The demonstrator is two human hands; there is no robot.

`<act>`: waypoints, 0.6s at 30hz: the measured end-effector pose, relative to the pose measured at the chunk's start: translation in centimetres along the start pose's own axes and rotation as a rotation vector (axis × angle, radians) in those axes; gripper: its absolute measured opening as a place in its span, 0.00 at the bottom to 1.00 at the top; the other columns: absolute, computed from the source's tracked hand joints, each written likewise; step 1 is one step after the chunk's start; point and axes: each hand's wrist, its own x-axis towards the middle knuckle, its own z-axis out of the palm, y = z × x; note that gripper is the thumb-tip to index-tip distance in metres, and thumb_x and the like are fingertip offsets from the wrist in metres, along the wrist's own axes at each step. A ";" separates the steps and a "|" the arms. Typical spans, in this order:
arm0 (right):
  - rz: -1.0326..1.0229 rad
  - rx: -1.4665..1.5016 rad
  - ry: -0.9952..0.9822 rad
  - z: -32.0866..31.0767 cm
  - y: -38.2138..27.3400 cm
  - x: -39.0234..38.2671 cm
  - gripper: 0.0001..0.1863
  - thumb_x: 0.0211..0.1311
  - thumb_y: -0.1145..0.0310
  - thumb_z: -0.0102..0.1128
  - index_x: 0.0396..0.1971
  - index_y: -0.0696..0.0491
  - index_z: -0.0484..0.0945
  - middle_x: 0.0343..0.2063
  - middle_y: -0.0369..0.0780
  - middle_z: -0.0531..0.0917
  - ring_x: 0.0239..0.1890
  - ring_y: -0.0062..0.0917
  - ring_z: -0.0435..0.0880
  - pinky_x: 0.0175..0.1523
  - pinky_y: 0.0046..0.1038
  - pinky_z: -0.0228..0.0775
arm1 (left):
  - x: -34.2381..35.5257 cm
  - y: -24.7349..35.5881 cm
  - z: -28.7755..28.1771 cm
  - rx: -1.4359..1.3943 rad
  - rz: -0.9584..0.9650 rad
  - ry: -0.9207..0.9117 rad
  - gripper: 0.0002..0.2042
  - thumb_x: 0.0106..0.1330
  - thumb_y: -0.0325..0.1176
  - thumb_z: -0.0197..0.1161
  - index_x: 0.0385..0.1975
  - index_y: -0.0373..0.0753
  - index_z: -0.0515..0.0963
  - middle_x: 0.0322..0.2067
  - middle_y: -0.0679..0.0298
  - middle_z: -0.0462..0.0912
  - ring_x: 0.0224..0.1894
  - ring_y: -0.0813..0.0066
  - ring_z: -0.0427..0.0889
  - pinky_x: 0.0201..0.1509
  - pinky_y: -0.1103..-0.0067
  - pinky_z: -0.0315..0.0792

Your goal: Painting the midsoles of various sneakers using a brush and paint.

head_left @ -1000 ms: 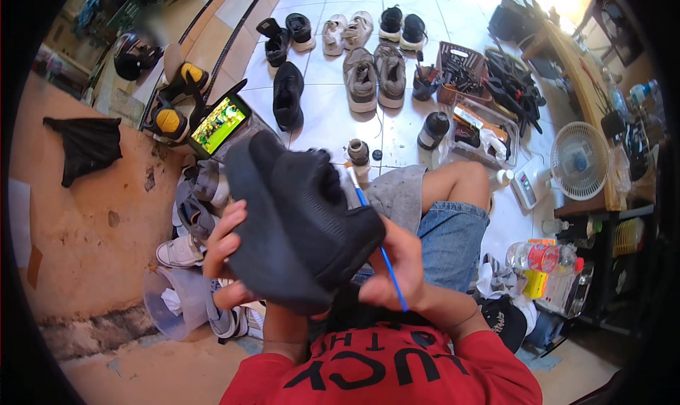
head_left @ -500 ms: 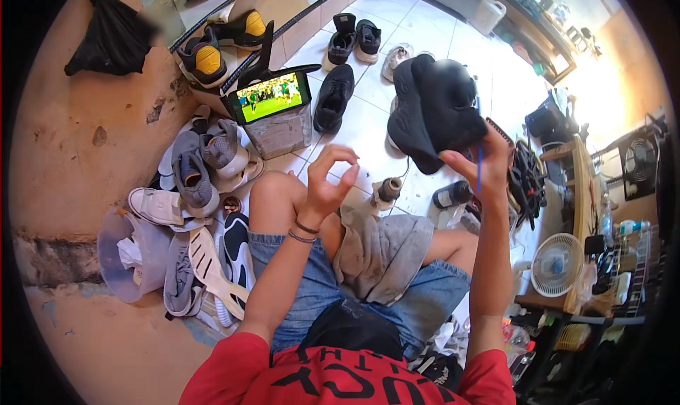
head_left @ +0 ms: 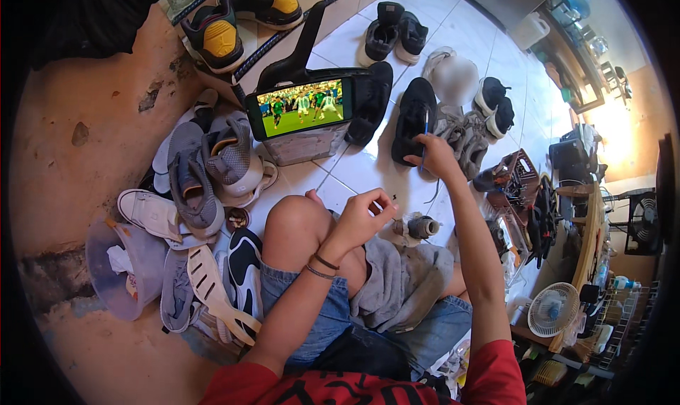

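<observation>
My right hand (head_left: 435, 157) is out ahead of me, gripping a black shoe (head_left: 413, 107) by its lower end along with a blue-handled brush (head_left: 423, 150). The shoe is low beside a grey pair (head_left: 460, 139) on the tiles. My left hand (head_left: 372, 214) hangs above my lap, fingers curled into a loose pinch; anything between them is too small to make out. A small jar (head_left: 423, 227) stands beyond it, and a grey cloth (head_left: 397, 284) lies over my lap.
A phone (head_left: 301, 106) showing football leans on a block at front left. Heaped shoes (head_left: 191, 185) and a translucent bin (head_left: 113, 270) lie left. More shoes (head_left: 381, 37) stand ahead. A crate (head_left: 516, 175), wooden bench (head_left: 588, 242) and fan (head_left: 552, 309) are right.
The black shoe went from both hands, held up close, out to the floor area ahead in my right hand. My left hand let go of it and moved slightly right. The view swung left.
</observation>
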 end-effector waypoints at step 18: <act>-0.031 0.195 0.130 0.1 -1.0 2.2 0.21 0.51 0.70 0.74 0.46 0.56 0.82 0.41 0.51 0.85 0.46 0.47 0.83 0.52 0.39 0.74 | -0.5 -0.6 1.3 0.073 -0.050 -0.125 0.10 0.65 0.35 0.68 0.32 0.34 0.80 0.28 0.65 0.85 0.28 0.82 0.81 0.33 0.81 0.74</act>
